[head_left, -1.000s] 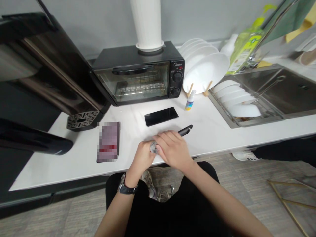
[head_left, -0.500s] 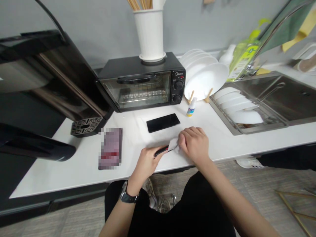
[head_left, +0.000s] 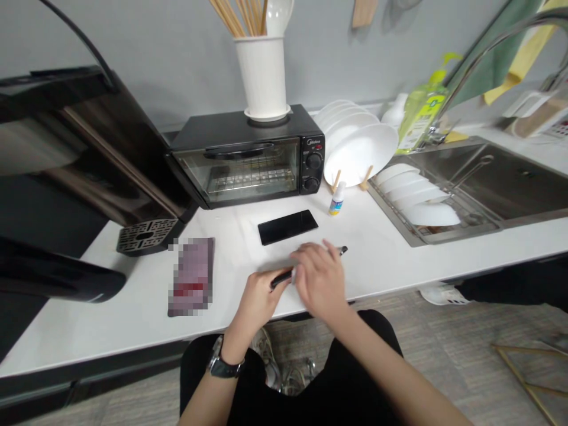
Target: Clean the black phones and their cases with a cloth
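My left hand (head_left: 257, 299) is closed on one end of a slim black object (head_left: 281, 278) just over the counter's front edge. My right hand (head_left: 320, 278) is wrapped round its middle, with a scrap of white tissue (head_left: 293, 276) showing between the fingers. Past that hand the object's dark, shiny tip sticks out; its kind I cannot make out. Behind the hands a black smartphone (head_left: 288, 227) lies flat. Near it stands a small white spray bottle (head_left: 336, 200) with a blue and yellow label. To the left lies a purple, pixelated flat item (head_left: 193, 275).
A black toaster oven (head_left: 248, 163) carries a white utensil holder (head_left: 262, 77). Beside it are white plates (head_left: 361, 152) in a rack, then a sink (head_left: 528, 177) with bowls (head_left: 432, 215) and a green soap bottle (head_left: 419, 118). A black machine (head_left: 110, 130) stands left. Someone's shoe (head_left: 444, 294) shows at right.
My right hand has slid left along the black object toward my left hand, so the far tip now shows beyond it. The camera view has shifted slightly.
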The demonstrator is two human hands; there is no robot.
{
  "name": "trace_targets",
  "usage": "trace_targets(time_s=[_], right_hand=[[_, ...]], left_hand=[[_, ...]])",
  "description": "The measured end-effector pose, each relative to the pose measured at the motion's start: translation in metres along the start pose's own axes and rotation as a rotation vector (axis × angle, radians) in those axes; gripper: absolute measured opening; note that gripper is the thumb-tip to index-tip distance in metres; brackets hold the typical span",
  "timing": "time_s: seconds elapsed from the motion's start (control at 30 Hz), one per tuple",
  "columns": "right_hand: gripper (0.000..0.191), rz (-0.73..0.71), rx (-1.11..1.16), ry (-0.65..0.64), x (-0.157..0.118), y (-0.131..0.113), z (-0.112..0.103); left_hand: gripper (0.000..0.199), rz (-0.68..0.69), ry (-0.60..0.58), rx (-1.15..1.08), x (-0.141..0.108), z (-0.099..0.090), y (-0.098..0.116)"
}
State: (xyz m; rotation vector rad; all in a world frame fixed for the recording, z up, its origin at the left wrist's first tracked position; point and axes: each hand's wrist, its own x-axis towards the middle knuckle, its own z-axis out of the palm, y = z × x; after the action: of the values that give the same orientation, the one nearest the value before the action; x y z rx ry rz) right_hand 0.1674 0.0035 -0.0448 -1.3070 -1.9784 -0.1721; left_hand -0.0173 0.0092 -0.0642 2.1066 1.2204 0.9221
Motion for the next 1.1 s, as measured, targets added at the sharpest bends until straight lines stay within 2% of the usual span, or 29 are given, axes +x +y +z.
trace_targets(time_s=[0.07,0.13,0.23,0.3,0.37,0.43,0.5,0.6,0.67,0.73,0.8,0.87,0.9,1.0,1.03,1.1], right_hand=[[0.030,-0.167,0.049,-0.091,-0.001,-0.008,0.003],[0.031,-0.197,0.005,-0.121,0.000,0.002,-0.001],[0.034,0.035,-0.120,-0.019,0.001,0.024,-0.008],[0.035,0.116,-0.110,0.031,0.001,0.020,-0.006],[0.033,0.037,-0.015,0.021,-0.001,0.001,0.001],[0.033,-0.137,0.036,-0.052,-0.003,-0.013,0.005],[0.033,-0.195,-0.007,-0.088,-0.003,-0.008,0.002],[0.035,-0.040,-0.145,-0.041,0.000,0.013,-0.007],[0.035,0.039,-0.154,-0.003,0.000,0.012,-0.007],[0.032,-0.016,-0.071,-0.012,-0.002,-0.001,-0.003],[0.034,-0.152,-0.003,-0.060,-0.005,-0.010,0.000],[0.037,-0.200,-0.033,-0.084,-0.007,-0.002,-0.003],[0.036,-0.170,-0.074,-0.077,-0.007,0.007,-0.006],[0.037,0.043,-0.178,0.008,-0.005,0.025,-0.011],[0.036,0.080,-0.166,0.026,-0.005,0.021,-0.010],[0.033,0.043,-0.076,0.018,-0.005,0.004,-0.003]], left_hand=[[0.028,0.008,0.008,0.029,-0.001,-0.001,0.000],[0.026,-0.010,0.005,0.019,0.000,-0.001,0.002],[0.016,-0.023,-0.007,-0.026,0.002,0.000,0.006],[0.018,-0.009,-0.002,-0.022,0.003,0.001,0.007],[0.025,0.012,0.010,0.002,0.002,0.001,0.004],[0.032,0.028,0.015,0.015,0.000,0.000,0.000],[0.033,0.019,0.008,0.015,-0.002,0.000,-0.002],[0.021,-0.011,-0.019,-0.021,-0.001,0.001,-0.001],[0.017,-0.015,-0.020,-0.018,0.000,0.003,0.000],[0.019,-0.005,-0.006,0.026,-0.001,0.004,-0.001],[0.026,0.005,-0.003,0.064,-0.002,0.003,-0.002],[0.027,0.009,-0.013,0.061,-0.002,0.001,-0.001],[0.025,0.013,-0.018,0.043,-0.002,0.001,0.000],[0.019,0.018,-0.031,-0.032,0.000,0.002,0.003],[0.020,0.016,-0.026,-0.030,0.000,0.003,0.003],[0.018,0.005,-0.008,0.025,-0.001,0.003,0.000]])
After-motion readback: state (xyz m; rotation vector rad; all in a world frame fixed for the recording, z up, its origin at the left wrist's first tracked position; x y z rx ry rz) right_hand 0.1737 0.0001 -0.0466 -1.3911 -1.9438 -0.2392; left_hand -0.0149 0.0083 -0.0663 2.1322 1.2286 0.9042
